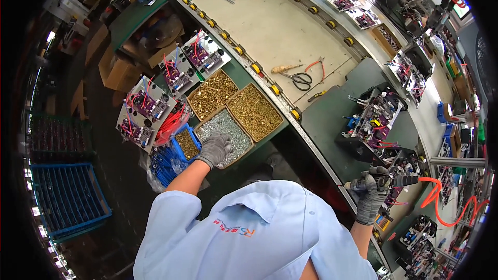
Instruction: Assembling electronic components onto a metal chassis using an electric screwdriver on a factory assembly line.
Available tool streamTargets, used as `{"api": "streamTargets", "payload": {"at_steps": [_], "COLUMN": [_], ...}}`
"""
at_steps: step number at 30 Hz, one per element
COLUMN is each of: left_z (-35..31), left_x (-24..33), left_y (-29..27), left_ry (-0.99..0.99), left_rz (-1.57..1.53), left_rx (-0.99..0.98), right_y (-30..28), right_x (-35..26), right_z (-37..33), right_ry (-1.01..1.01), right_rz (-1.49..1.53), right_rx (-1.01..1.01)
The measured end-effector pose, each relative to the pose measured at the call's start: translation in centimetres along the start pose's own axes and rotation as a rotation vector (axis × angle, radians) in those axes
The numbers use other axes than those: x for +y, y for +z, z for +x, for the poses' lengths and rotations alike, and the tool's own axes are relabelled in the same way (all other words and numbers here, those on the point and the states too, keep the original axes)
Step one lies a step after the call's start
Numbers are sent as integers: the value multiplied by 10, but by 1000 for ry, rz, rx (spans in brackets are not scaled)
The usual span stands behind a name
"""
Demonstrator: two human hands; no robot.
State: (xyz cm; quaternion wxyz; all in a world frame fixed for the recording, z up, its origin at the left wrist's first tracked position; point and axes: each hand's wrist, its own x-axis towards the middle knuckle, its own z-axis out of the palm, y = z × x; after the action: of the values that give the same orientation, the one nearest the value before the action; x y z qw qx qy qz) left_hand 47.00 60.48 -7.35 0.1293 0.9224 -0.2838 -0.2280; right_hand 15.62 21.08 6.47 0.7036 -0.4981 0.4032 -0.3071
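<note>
My left hand, in a grey glove, reaches into a cardboard box of small silver screws. Its fingers are bent down among them, and what they pinch, if anything, is too small to make out. On the right, my gloved right hand is wrapped round an air screwdriver lying roughly level. An orange coiled air hose runs from the tool's right end. Just beyond the tool stands a black chassis fitted with circuit boards and wires.
Two boxes of brass-coloured fasteners adjoin the silver ones. A blue bin, blue cables and metal plates with circuit boards lie at left. Scissors and red pliers rest beyond the roller rail.
</note>
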Motion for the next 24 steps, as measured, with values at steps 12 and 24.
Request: {"api": "streamTargets", "payload": {"at_steps": [12,24], "left_z": [114,149], "left_x": [88,62], "left_y": [-2,3], "left_ry": [106,305], "left_rz": [260,80], "left_rx": [23,84], "right_y": [-6,-9], "right_x": [9,30], "right_z": [-15,-6], "right_ry": [-24,-192], "right_rz": [55,71], "right_rx": [84,12]}}
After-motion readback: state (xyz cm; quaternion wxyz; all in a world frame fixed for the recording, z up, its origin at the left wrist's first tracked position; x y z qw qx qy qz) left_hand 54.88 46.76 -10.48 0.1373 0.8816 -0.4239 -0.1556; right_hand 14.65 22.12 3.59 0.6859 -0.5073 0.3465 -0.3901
